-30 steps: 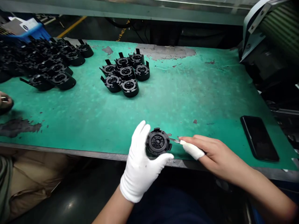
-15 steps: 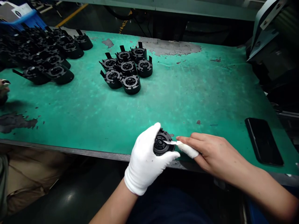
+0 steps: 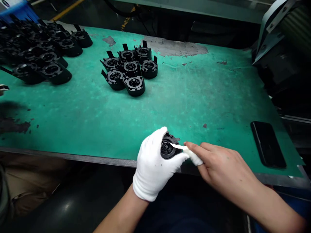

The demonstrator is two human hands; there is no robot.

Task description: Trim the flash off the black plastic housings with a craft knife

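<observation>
My left hand [image 3: 152, 166], in a white glove, grips a round black plastic part [image 3: 168, 147] near the front edge of the green table [image 3: 97, 113]. My bare right hand [image 3: 220, 165] holds a small knife [image 3: 181, 147] with a white-wrapped handle. The blade tip lies across the face of the part. Both hands are close together over the table's front edge.
A cluster of several black parts [image 3: 128, 72] stands at the table's middle back. A large pile of the same parts [image 3: 36, 51] covers the back left. A black phone [image 3: 268, 144] lies at the right. A machine [image 3: 284, 48] stands at the far right. Another person's hand [image 3: 2, 89] shows at the left edge.
My left hand has turned the part and closed further round it. The blade has moved from the part's right edge onto its face. The view has shifted slightly.
</observation>
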